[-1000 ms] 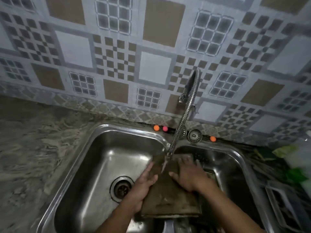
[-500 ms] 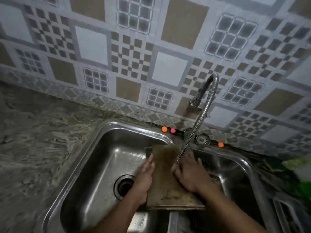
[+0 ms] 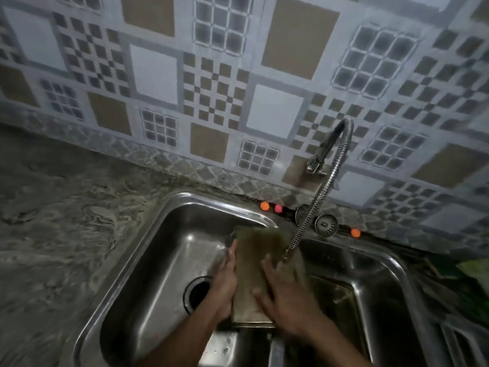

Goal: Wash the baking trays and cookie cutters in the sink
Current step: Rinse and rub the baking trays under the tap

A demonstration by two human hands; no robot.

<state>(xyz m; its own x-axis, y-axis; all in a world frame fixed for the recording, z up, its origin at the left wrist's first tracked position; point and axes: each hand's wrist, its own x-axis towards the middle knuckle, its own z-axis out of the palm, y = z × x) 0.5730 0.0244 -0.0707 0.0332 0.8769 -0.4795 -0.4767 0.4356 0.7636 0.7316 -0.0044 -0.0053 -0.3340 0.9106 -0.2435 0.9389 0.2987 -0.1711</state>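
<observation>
A brownish, stained baking tray (image 3: 251,263) lies tilted over the divider of the steel double sink (image 3: 137,260), under the flexible tap hose (image 3: 315,205). My left hand (image 3: 225,284) grips the tray's left edge. My right hand (image 3: 285,295) lies flat on the tray's upper face with its fingers spread. The hose tip hangs just above the tray's far right part. Another tray (image 3: 336,298) lies in the right basin, partly hidden by my right arm. No cookie cutters are visible.
The left basin has an open drain (image 3: 198,292). A grey marbled counter (image 3: 53,221) stretches to the left. Small orange and pink balls (image 3: 270,207) and a round strainer (image 3: 326,225) sit on the sink's back ledge. Green items (image 3: 471,271) and a rack are at the right.
My right hand has slid down the tray toward me. The tray's far end now reaches more to the left under the hose. The camera has tilted and shifted the scene rightward.
</observation>
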